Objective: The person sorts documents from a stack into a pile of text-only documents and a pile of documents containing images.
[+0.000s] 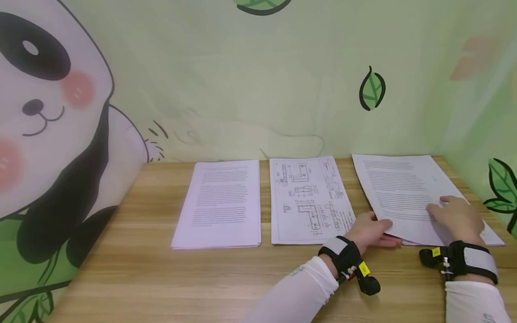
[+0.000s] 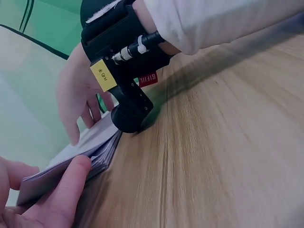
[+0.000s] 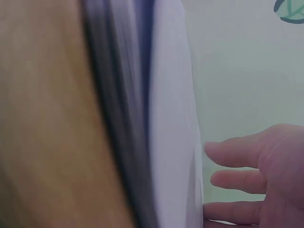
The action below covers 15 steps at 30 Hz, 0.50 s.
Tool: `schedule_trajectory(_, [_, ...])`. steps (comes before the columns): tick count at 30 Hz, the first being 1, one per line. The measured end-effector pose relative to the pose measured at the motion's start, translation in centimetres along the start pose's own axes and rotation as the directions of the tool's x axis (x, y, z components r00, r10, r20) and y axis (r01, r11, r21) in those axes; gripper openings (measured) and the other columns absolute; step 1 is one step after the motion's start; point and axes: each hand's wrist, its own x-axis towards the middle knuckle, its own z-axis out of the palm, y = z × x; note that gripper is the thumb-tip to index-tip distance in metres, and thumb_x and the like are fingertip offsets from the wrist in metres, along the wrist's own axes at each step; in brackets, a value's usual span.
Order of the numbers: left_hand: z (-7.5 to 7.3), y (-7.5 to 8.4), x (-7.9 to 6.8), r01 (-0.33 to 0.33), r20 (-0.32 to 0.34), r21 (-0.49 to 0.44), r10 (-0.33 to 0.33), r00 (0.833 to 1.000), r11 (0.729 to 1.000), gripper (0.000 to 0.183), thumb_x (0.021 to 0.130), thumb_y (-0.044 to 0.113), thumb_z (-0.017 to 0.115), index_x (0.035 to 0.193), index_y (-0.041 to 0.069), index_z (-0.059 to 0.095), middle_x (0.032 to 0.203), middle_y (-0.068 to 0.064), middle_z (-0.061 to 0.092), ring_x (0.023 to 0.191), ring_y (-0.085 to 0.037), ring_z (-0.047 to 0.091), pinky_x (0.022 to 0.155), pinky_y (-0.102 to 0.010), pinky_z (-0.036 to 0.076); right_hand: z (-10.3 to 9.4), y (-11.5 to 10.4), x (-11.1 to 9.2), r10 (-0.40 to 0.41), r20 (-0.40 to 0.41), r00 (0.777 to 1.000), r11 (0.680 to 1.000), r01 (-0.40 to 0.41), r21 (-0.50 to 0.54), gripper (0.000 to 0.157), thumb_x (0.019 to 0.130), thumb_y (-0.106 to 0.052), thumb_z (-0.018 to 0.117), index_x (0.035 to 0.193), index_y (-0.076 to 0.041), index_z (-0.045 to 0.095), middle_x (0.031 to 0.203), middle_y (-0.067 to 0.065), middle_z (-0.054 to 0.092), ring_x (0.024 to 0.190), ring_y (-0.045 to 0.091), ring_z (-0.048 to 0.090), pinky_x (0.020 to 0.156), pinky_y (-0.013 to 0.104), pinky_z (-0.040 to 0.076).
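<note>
On the right of the table lies a stack of printed papers point(image 1: 396, 179). My left hand point(image 1: 369, 231) pinches its lower left corner, thumb on top and fingers beneath. In the left wrist view that corner is lifted, with layered paper edges below the raised sheets point(image 2: 52, 173). My right hand point(image 1: 460, 220) is over the stack's right side, fingers extended toward the top sheet. In the right wrist view its fingertips point(image 3: 216, 149) are at the paper's surface; whether they all touch cannot be made out. A stack with technical drawings point(image 1: 311, 202) lies just left of my left hand.
Farther left sits another stack of text pages point(image 1: 226, 202). The wooden table point(image 1: 202, 278) ends at a cloth backdrop point(image 1: 242, 89) printed with a panda and leaves. Both wrists wear black strapped cameras point(image 1: 367, 285).
</note>
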Motion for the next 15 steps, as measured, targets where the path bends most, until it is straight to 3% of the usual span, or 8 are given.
schedule_trajectory(8, [-0.3, 0.1, -0.3, -0.1, -0.016, 0.012, 0.1, 0.995, 0.995, 0.035, 0.086, -0.01, 0.047, 0.107, 0.013, 0.063, 0.093, -0.012, 0.072, 0.08, -0.031, 0.071, 0.073, -0.044, 0.059, 0.1, -0.7, -0.1, -0.006, -0.056, 0.998, 0.996, 0.01, 0.088, 0.066, 0.093, -0.04, 0.041, 0.133, 0.012, 0.038, 0.131, 0.046, 0.035, 0.108, 0.061, 0.037, 0.073, 0.059, 0.036])
schedule_trajectory(15, [-1.6, 0.5, -0.8, -0.165, -0.008, -0.007, 0.165, 0.986, 0.986, 0.051, 0.081, -0.018, 0.043, 0.114, 0.02, 0.055, 0.096, -0.006, 0.068, 0.08, -0.025, 0.07, 0.072, -0.042, 0.059, -0.2, -2.0, -0.4, -0.081, -0.117, 0.99, 0.983, 0.099, 0.157, 0.073, 0.093, -0.048, 0.039, 0.137, 0.01, 0.036, 0.128, 0.043, 0.042, 0.11, 0.059, 0.039, 0.076, 0.061, 0.035])
